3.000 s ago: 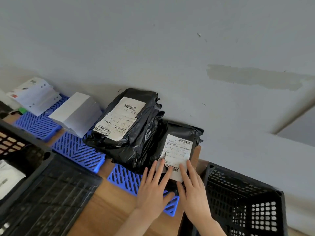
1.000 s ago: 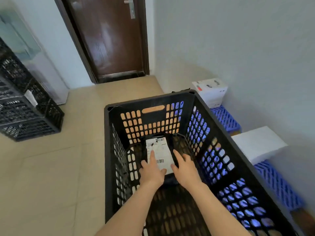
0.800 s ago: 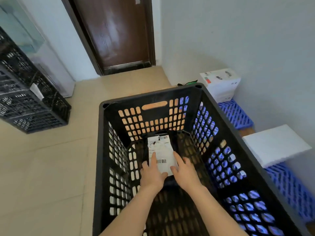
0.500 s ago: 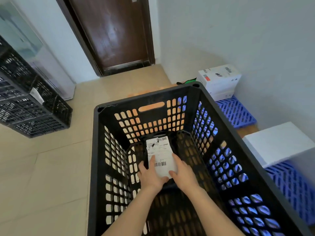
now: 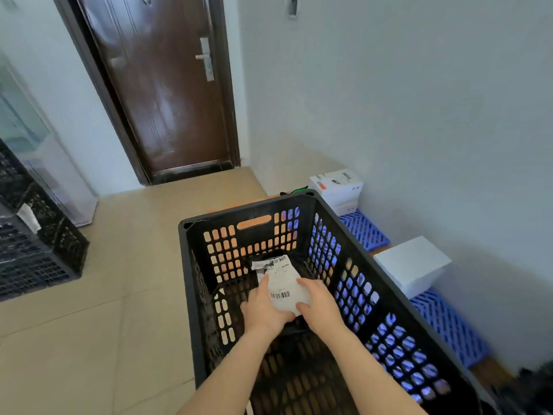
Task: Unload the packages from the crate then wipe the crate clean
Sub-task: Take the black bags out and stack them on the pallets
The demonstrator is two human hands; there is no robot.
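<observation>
Black package [image 5: 279, 287] with a white barcode label, low inside the black crate [image 5: 245, 211], toward its far end wall and apart from both side walls. Gripped at its near end from both sides: left hand [image 5: 264, 310] curled round the left edge with thumb on the label, right hand [image 5: 318, 310] curled round the right edge. Whether lifted off the crate bottom, impossible to tell. Open top above. Just beside the crate's right wall, blue pallets [image 5: 363, 230] carrying white boxes [image 5: 411, 265]. To the left, a wide stretch of tiled floor [image 5: 119, 295] up to stacked black crates [image 5: 36, 250].
</observation>
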